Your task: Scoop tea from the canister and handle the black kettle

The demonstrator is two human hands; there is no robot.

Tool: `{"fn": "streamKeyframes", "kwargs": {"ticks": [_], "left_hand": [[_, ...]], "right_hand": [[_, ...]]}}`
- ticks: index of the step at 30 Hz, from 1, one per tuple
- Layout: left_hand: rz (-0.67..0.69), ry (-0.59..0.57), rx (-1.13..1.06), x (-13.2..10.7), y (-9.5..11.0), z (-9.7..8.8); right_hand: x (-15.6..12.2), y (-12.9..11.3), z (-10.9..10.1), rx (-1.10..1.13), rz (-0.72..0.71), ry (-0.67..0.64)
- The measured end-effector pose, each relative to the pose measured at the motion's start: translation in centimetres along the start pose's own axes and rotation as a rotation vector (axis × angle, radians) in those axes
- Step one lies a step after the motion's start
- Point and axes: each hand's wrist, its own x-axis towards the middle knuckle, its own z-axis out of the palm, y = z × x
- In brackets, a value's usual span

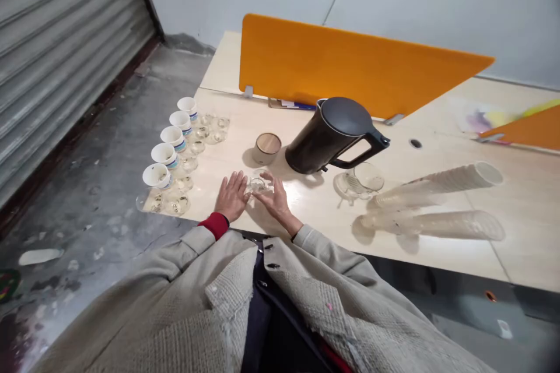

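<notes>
Five white paper cups [174,139], one black kettle [332,134], two stacks of clear plastic cups [433,226] — and two orange dividers [350,64] on the surface. Two hands [231,196] — one glass cup [260,183] between them.

Head-worn camera, facing forward and down, close above desk [437,262].

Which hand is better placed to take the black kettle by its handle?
Probably the right hand: it rests on the small glass cup, closer to the kettle, whose handle sticks out toward that side. The left hand lies farther away, on the other side of the cup.
</notes>
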Motion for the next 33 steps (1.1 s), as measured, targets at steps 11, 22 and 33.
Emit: {"fn": "streamKeyframes", "kwargs": {"ticks": [11, 22, 33], "left_hand": [[0.021, 0.015, 0.001, 0.0, 0.0, -0.6], [0.067, 0.097, -0.024, -0.5, 0.1, -1.2], [0.075, 0.095, -0.023, -0.5, 0.0, -1.3]], "right_hand": [[10.9, -3.1, 8.0, -0.015, -0.096, -0.081], [15.1, -2.3, 15.4, -0.007, 0.050, -0.141], [15.7, -2.7, 16.7, 0.096, 0.083, -0.106]]}}
